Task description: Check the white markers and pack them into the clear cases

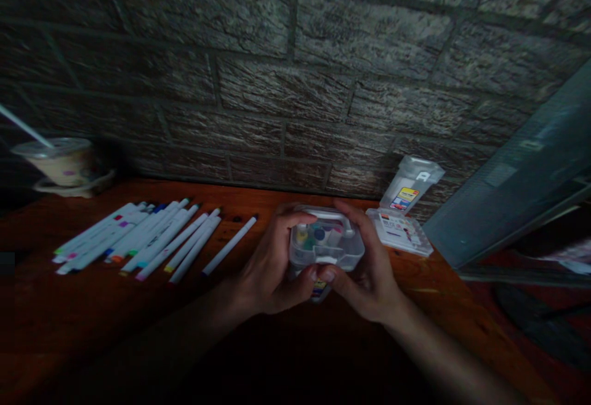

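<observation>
Two bare forearms fade into shadow nearest me, and from afar I see the left hand and right hand closed around one clear, rounded plastic box, hiding part of its label; its coloured contents blur, and I cannot tell whether it touches the brown wooden table. Room lies between it and one open clear plastic case near the right edge, while one slim white marker lies apart from overlapping white markers I cannot count.

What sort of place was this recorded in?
Perhaps a café or a dim corner at home; I can't tell which. A wooden table stands against a stone-block wall, holding markers and a lidded drink cup.
</observation>
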Demonstrator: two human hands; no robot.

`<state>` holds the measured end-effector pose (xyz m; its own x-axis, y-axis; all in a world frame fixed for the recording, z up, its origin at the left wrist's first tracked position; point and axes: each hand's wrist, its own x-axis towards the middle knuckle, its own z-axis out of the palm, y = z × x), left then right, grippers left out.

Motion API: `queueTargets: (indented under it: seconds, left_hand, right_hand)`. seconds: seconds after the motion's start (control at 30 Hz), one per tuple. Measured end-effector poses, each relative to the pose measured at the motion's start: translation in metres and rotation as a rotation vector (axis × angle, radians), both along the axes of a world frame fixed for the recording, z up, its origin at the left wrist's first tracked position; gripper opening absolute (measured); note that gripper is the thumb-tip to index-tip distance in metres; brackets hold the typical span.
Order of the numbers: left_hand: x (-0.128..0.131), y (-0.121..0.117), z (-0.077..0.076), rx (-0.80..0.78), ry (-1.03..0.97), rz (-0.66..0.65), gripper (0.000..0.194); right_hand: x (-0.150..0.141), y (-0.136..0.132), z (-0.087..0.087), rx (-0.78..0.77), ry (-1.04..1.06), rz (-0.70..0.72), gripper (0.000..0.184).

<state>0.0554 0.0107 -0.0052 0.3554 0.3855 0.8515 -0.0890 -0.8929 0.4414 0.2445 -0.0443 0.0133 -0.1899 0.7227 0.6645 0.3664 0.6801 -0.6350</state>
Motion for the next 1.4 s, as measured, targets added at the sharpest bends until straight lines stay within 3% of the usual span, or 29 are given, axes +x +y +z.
queueTargets:
  seconds: [0.1, 0.3, 0.47, 0.67, 0.87, 1.03, 1.4]
  left_hand:
    - [0.000, 0.002, -0.002, -0.002, 0.000, 0.001, 0.060]
    - [0.003, 0.000, -0.002, -0.029, -0.026, -0.021, 0.057]
    - [0.003, -0.002, 0.000, -0.006, -0.015, 0.002, 0.058]
    - [0.000, -0.002, -0.005, -0.053, -0.017, -0.034, 0.078]
    - [-0.001, -0.006, -0.006, -0.118, -0.006, -0.064, 0.085]
    - [0.001, -0.012, -0.004, -0.191, -0.005, 0.046, 0.082]
    - [0.000, -0.015, -0.001, -0.201, 0.002, 0.029, 0.081]
  right_hand:
    - [0.003, 0.002, -0.002, 0.001, 0.001, 0.003, 0.087]
    - [0.001, 0.001, 0.000, -0.012, 0.013, 0.022, 0.078]
    - [0.002, 0.000, 0.001, 0.006, -0.024, 0.014, 0.083]
    - [0.008, 0.004, -0.004, 0.018, -0.050, 0.079, 0.093]
    - [0.002, 0.001, -0.002, 0.038, 0.017, 0.037, 0.079]
    - [-0.005, -0.001, 0.000, 0.063, 0.031, -0.031, 0.070]
    - [-0.002, 0.000, -0.004, 0.045, 0.054, 0.025, 0.080]
